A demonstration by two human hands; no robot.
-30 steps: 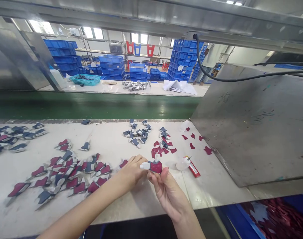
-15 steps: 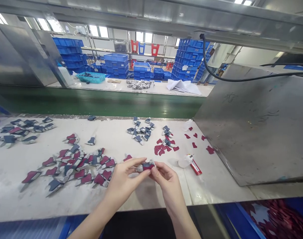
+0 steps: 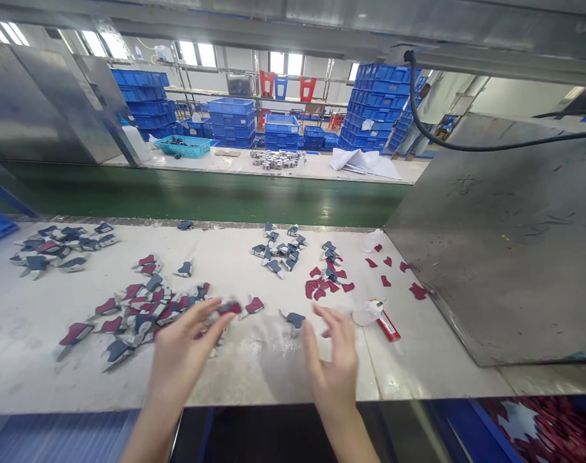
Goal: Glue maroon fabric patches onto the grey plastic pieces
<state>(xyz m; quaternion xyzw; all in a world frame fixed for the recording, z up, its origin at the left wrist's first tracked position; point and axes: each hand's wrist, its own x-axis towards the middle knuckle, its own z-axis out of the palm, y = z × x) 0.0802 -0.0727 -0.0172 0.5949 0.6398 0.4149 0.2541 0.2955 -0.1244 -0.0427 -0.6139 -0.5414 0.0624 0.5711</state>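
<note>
Between the thumb and fingers of my left hand (image 3: 184,344) is a small dark-blue and maroon part (image 3: 229,308), slightly blurred, held at the right edge of a heap of similar maroon, blue and grey parts (image 3: 151,305). My right hand (image 3: 332,350) has its fingers apart and holds nothing. Just left of its fingertips lies a blue and grey part (image 3: 293,319) on the table. Another maroon and grey part (image 3: 254,305) rests between the hands. Right of my right hand are a small white bottle with a thin tip (image 3: 367,313) and a red tube (image 3: 388,326).
Loose maroon pieces (image 3: 317,288) lie beyond my right hand, near a cluster of blue and grey parts (image 3: 283,251). Another cluster (image 3: 62,247) is at far left. A metal panel (image 3: 505,257) bounds the right side. Below right, a blue bin (image 3: 459,427) holds maroon pieces.
My hands have come apart. The left has carried the blue and maroon part leftward toward the heap, and the right has let go and opened. The view has shifted slightly.
</note>
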